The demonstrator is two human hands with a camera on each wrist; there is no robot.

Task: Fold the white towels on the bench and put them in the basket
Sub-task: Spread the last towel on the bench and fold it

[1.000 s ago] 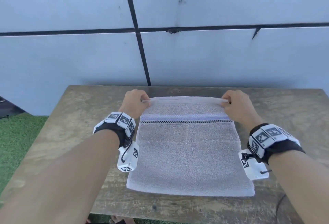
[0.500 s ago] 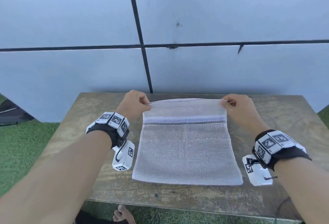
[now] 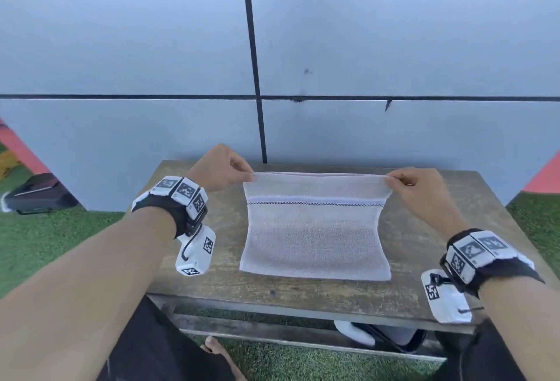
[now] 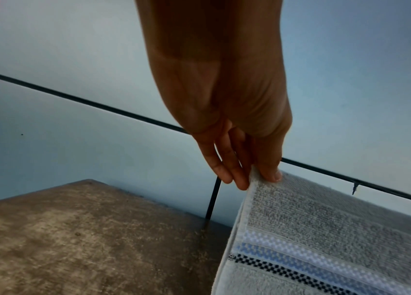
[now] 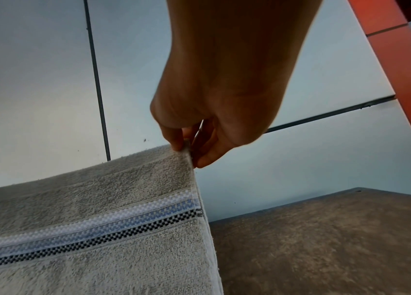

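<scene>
Head view: the white towel (image 3: pixel 315 229) lies centred on the bench (image 3: pixel 424 217), its near edge resting close to the bench's front edge while its far edge is raised. The left hand (image 3: pixel 216 171) pinches the far-left corner and the right hand (image 3: pixel 419 186) the far-right corner — the edge between them is taut. No basket can be made out.

Left wrist view: thumb and fingers (image 4: pixel 237 175) clamp the hem just above the striped band (image 4: pixel 325 263).

Right wrist view: the same pinch holds the opposite corner of the towel (image 5: pixel 85 239).

Judgement: a fold toward the front edge is in hand — carry both corners level, land them squarely on the near corners, then smooth the crease.
</scene>
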